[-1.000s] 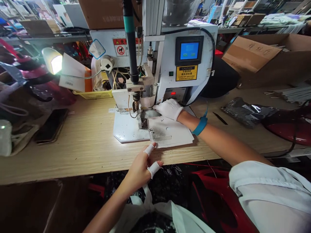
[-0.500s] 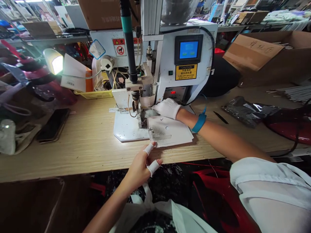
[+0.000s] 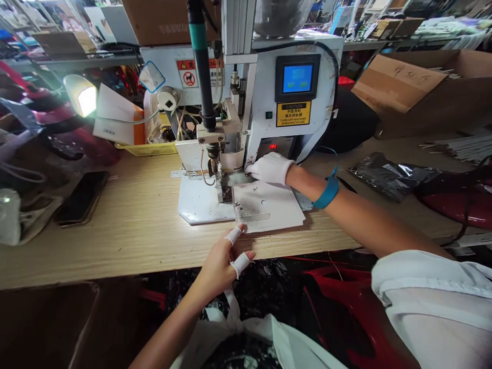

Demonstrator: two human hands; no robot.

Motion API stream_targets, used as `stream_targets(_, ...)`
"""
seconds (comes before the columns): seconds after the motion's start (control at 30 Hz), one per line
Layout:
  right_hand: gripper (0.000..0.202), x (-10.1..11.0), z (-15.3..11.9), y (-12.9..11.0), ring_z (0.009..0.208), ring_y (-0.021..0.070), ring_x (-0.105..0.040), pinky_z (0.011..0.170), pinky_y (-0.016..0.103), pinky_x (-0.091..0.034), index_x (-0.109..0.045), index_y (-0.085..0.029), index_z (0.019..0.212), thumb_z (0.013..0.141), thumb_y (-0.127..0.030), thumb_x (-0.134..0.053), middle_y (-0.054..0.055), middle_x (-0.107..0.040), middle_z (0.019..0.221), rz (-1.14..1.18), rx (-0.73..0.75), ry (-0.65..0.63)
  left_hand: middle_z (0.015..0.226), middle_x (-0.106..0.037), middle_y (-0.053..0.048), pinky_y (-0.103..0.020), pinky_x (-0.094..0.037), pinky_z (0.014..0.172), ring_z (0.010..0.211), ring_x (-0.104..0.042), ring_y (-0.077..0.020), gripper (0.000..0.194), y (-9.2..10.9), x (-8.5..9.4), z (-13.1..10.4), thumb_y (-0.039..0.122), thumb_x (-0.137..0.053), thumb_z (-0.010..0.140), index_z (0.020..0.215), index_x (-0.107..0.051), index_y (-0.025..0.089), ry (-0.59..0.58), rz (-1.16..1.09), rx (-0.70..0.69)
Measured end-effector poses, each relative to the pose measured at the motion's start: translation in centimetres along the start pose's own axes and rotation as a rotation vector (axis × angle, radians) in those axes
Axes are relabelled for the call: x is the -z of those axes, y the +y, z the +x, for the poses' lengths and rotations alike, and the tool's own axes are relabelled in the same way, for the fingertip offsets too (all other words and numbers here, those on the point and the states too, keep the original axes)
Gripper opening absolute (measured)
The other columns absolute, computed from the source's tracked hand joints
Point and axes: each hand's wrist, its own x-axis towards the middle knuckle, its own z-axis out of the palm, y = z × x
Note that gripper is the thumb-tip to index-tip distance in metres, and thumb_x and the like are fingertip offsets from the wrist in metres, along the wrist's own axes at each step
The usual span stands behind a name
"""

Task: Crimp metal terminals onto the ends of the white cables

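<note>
At the white paper's (image 3: 269, 205) near corner, left hand (image 3: 225, 261), thumb and forefinger parted.

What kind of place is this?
Probably a factory or workshop: there's a big machine with a caution sign and a screen, and more benches with boxes and stuff behind it.

A lane of wooden tabletop (image 3: 142, 215) runs between dark phone (image 3: 82, 197) and white base plate (image 3: 198, 205), where an upright tool (image 3: 208, 102) blocks passage.
</note>
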Motion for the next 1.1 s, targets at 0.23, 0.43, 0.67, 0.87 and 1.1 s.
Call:
stream_targets(0.23, 0.037, -0.2, 0.2, -1.0, 0.095, 0.0273, -0.064, 0.075, 0.034, -0.032, -0.067, -0.003, 0.111, 0.098, -0.025, -0.04, 0.025, -0.071, 0.103, 0.011, -0.012, 0.028, 0.113, -0.062, -0.013, -0.029, -0.044, 0.063, 0.066, -0.049, -0.0145, 0.066, 0.1, 0.0, 0.1, 0.041, -0.06, 0.085, 0.142, -0.046, 0.011, 0.014, 0.013, -0.009)
stream_targets(0.43, 0.034, 0.9, -1.1, -0.1, 0.087, 0.022, -0.064, 0.069, 0.03, -0.032, -0.07, -0.011, 0.109, 0.095, -0.026, -0.042, 0.016, -0.073, 0.105, 0.06, 0.015, 0.098, 0.112, -0.06, -0.013, -0.03, -0.043, 0.063, 0.066, -0.047, -0.0141, 0.067, 0.0, -0.1, -0.1, 0.041, -0.06, 0.084, 0.143, -0.045, 0.011, 0.018, -0.009, 0.004)
stream_targets(0.67, 0.027, 0.8, -1.6, -1.3, 0.076, 0.0145, -0.062, 0.068, 0.025, -0.038, -0.075, -0.018, 0.105, 0.087, -0.028, -0.057, 0.003, -0.074, 0.088, 0.474, 0.17, 0.177, 0.103, -0.061, -0.012, -0.031, -0.044, 0.068, 0.073, -0.051, -0.0177, 0.066, 0.0, -0.2, 0.0, 0.042, -0.06, 0.086, 0.142, -0.047, 0.011, 0.02, 0.058, -0.034)
stream_targets(0.87, 0.028, 0.5, 1.2, -5.4, 0.092, 0.0194, -0.064, 0.072, 0.027, -0.039, -0.077, -0.018, 0.105, 0.086, -0.023, -0.058, 0.006, -0.074, 0.107, 0.39, 0.237, 0.19, 0.097, -0.06, -0.008, -0.028, -0.04, 0.061, 0.064, -0.046, -0.0136, 0.065, -0.2, -0.1, -0.2, 0.046, -0.06, 0.087, 0.142, -0.047, 0.014, 0.015, 0.072, -0.047)
stream_targets(1.1, 0.029, 1.3, 1.0, -5.3, 0.091, 0.0214, -0.066, 0.067, 0.029, -0.037, -0.076, -0.016, 0.107, 0.089, -0.026, -0.055, 0.011, -0.075, 0.104, 0.36, 0.161, 0.155, 0.104, -0.06, -0.009, -0.025, -0.033, 0.052, 0.058, -0.041, -0.0099, 0.064, -0.5, -0.3, -0.1, 0.044, -0.061, 0.087, 0.141, -0.046, 0.015, 0.034, 0.019, -0.034)
